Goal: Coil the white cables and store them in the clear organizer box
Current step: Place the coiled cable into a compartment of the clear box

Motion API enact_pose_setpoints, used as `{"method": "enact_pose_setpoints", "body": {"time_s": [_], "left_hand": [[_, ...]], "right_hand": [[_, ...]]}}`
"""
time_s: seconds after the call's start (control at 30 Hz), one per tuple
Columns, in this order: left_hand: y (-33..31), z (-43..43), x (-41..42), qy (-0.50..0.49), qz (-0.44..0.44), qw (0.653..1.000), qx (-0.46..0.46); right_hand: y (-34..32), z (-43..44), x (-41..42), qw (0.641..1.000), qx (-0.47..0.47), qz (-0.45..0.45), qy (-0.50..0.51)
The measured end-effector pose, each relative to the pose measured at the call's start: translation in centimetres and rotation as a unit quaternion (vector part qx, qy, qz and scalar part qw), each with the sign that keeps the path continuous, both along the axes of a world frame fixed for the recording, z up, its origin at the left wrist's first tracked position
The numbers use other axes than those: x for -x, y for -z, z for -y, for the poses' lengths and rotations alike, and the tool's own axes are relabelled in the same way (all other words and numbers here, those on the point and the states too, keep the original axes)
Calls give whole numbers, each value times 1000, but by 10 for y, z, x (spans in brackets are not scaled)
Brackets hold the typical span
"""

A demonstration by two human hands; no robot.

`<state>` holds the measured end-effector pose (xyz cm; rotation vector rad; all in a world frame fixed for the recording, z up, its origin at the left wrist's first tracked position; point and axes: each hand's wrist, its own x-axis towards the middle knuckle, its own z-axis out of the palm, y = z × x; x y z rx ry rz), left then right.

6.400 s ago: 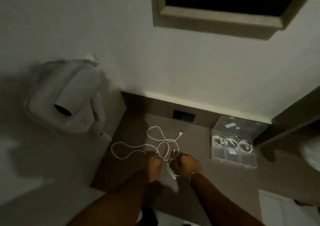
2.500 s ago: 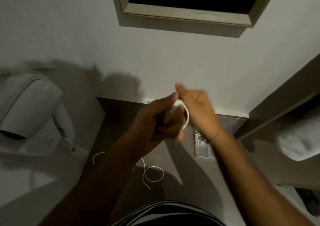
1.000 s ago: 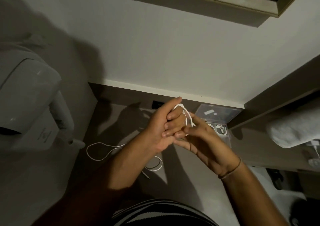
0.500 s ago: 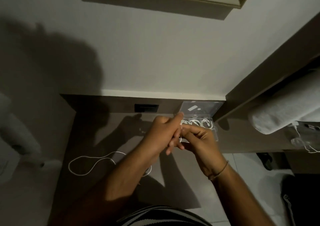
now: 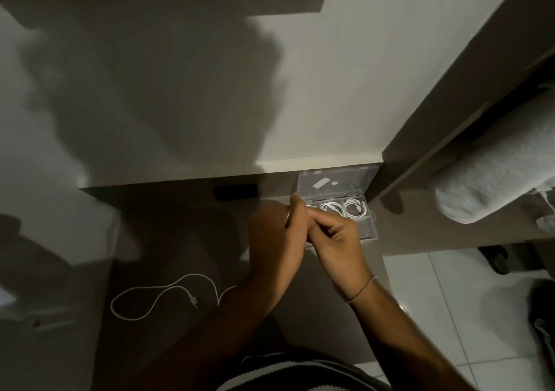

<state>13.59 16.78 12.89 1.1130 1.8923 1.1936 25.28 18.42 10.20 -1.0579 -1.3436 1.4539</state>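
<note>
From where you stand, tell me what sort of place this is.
Probably a hotel room or a home dressing nook. A built-in brown desk has a power socket set in its back edge, a rolled white towel lies on a shelf to the right, and the floor is pale tile.

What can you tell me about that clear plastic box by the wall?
The clear organizer box looks like see-through plastic, set on the brown counter in the corner. Its lid stands open against the wall. Two far compartments each hold a coiled white cable. Both hands hide its left part.
</note>
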Motion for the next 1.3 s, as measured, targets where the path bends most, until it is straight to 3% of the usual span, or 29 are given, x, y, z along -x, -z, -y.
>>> {"method": "enact_pose_setpoints", "body": {"time_s": [0.13,0.23,0.3,0.37,0.47,0.7,0.8,0.9,0.97,1.07,1.17,1.3], "left_hand": [[21,-13,-10,18,-74,996,-47],[40,-31,-14,-23,-68,997,-42],[56,-49,-22,-97,46,993,38],[76,-70,-36,-193,220,944,150],[108,-98,-54,-222,349,875,252],[148,-94,-81,-81,409,866,274],[153,-101,-80,-72,430,856,277],[159,-103,-75,-28,375,878,295],[168,-94,-66,46,294,914,276],[182,-91,-53,127,171,937,275],[188,-96,-43,180,57,945,266],[186,-100,-37,202,14,943,264]], "right_hand": [[18,-11,-15,1000,2,20,0],[34,-20,-25,999,20,35,22],[47,-27,-31,997,42,50,34],[66,-37,-36,993,80,77,47],[102,-58,-48,978,152,104,101],[172,-91,-80,940,272,112,174],[188,-90,-80,931,290,119,189],[196,-92,-81,926,282,153,197],[197,-95,-81,926,273,173,196],[200,-97,-79,927,240,228,175],[204,-95,-76,926,214,273,148],[206,-87,-71,935,183,263,151]]}}
